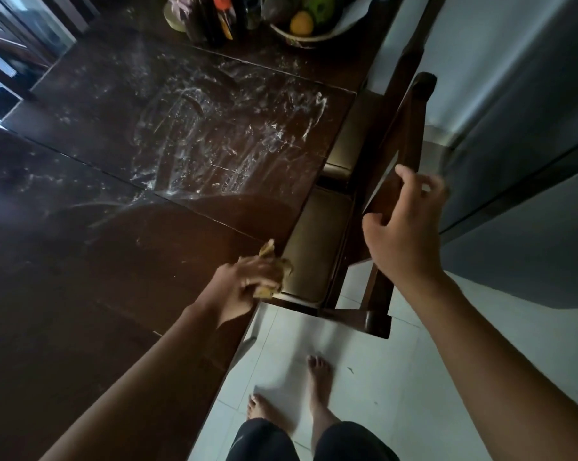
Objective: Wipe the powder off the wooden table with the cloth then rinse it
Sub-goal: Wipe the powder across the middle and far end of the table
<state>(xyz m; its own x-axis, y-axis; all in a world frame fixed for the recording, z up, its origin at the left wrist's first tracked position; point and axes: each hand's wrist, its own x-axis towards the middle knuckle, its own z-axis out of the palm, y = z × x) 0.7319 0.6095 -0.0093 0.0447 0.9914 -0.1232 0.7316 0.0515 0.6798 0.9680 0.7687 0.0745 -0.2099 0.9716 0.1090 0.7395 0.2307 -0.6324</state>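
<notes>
Dark trousers (314, 442) fill the bottom edge of the frame, with two bare feet (318, 377) just above them on the pale tiled floor (380, 394). From the lower corners two bare forearms reach up into the picture.

Largest of all is the dark wooden table (81, 261), which takes up the whole left half of the frame and runs to the top. Its near part looks wiped and mostly bare. White powder (214, 128) lies smeared in streaks and arcs across the upper middle of the tabletop, with thinner specks trailing to the left.

Right of the table, a tall grey panelled front (513, 128) covers the upper right. Between it and the table stands a dark wooden chair (314, 247) with an olive seat cushion, pushed against the table edge.

At the right of centre, the right hand (404, 227) hovers at the chair's back rail, fingers half curled and thumb apart, the rail showing between them. I cannot tell whether it actually grips the rail.

Lower centre, at the table's edge, the left hand (244, 284) is closed round a crumpled yellowish cloth (267, 250), whose folds stick out above and below the fingers. The hand is blurred.

At the top edge, a fruit bowl (314, 39) and a cluster of dark bottles (214, 21) stand on the table's far end.
</notes>
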